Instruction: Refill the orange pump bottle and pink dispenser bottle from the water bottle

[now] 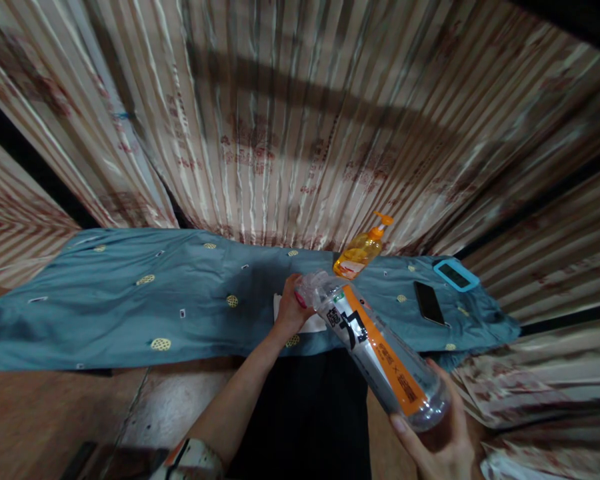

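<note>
A large clear plastic bottle [375, 353] with a silver and orange label is held tilted, its base toward my right and its neck pointing up and left. My right hand [443, 433] is wrapped round the base. At the neck end, my left hand [291, 310] is closed round a small clear piece [307, 288] with a pinkish-red part; whether it is a cup or belongs to the bottle's neck I cannot tell. Beneath my left hand lies a white sheet or cloth [314, 325], partly hidden by hand and bottle.
A yellow pump bottle [360, 255] with an orange pump stands behind the clear bottle. To the right lie a dark phone [429, 302] and a blue-framed device [456, 275]. A teal pineapple-print cloth [115, 300] covers the table. Striped curtains [280, 133] hang close behind.
</note>
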Available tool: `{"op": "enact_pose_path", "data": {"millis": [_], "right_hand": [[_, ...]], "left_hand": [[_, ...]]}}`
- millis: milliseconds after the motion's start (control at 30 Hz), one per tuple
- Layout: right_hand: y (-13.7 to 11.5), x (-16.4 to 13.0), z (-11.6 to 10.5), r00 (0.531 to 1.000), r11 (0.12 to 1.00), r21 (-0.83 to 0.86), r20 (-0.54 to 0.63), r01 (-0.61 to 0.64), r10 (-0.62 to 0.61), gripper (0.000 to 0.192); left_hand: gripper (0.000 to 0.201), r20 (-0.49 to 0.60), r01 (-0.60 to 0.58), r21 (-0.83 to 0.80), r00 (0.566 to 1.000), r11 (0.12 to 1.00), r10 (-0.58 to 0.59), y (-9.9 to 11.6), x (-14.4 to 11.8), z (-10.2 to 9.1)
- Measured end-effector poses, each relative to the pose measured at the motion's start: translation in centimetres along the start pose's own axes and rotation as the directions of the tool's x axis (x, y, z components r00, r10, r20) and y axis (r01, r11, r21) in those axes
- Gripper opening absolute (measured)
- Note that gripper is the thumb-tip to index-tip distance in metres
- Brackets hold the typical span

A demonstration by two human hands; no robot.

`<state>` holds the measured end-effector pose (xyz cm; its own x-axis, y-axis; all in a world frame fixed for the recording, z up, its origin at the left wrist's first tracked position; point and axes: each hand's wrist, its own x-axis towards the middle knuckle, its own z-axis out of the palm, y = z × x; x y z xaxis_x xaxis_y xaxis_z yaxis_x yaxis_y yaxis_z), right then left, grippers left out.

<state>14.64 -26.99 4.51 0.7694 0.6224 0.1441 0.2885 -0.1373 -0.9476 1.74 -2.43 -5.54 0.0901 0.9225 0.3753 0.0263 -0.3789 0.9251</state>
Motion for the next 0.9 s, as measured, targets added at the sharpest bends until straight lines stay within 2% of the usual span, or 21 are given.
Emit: {"op": "enact_pose_path", "data": {"millis": [100,267,467,900], "right_hand": [[-1.5,-0.5,0.8,1.0,1.0,0.015,-0.029,-0.008,0.008,0.114],[-2.4,-0.5,0.9,1.0,0.999,-0.047,-0.025,0.008,-0.009,0.113],[-3.4,-0.7,1.1,0.999,0.999,-0.035,-0.029,-0.028,0.027,0.115],[-2.9,-0.6,1.0,1.0,1.0,-0.006,-0.015,-0.014,0.014,0.109]], "left_hand": [[0.075,-0.005,0.006,-0.006,1.0,1.0,-0.006,0.0,0.0,0.0],[0.073,0.009,0.002,0.009,1.0,1.0,-0.002,0.0,-0.1,-0.1],[0.087,0.0,0.024,0.021,1.0,0.999,-0.024,-0.7,-0.1,0.1],[0.093,0.012,0.025,0.002,1.0,1.0,-0.025,-1.0,-0.1,0.2]]}}
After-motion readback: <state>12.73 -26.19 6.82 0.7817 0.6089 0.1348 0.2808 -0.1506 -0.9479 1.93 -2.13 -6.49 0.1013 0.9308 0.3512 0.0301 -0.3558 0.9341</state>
